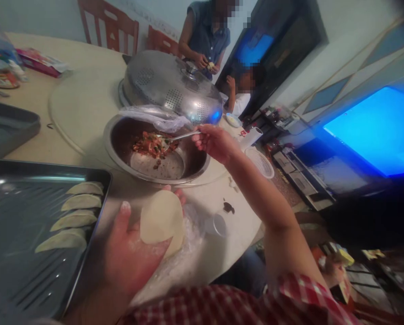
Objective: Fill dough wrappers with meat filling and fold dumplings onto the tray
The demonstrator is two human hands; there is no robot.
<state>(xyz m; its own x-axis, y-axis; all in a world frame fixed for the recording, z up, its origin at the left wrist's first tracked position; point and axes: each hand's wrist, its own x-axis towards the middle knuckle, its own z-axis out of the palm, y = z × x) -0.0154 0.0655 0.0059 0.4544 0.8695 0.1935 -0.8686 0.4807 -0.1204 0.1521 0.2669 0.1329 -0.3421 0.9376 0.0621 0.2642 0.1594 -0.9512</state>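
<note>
A round dumpling wrapper [161, 214] lies across the palm and fingers of my left hand [129, 255], with the thumb raised beside it. Further pale dough shows just below the wrapper, next to crumpled clear plastic [193, 228]. My right hand [217, 143] grips a metal spoon [185, 135] by the end of its handle. The spoon's bowl is in a chopped reddish and green filling [151, 145], inside a deep steel mixing bowl [157, 168]. To the left, several folded dumplings [82, 202] lie in a row along the right side of a dark metal tray [15, 239].
A big dented steel cover with holes [168, 85] stands behind the bowl, a plastic bag [154, 116] between them. A translucent cup [217, 225] is near the right table edge. A second tray [8, 128] and jar [0, 74] are left. Two people [205, 34] are beyond.
</note>
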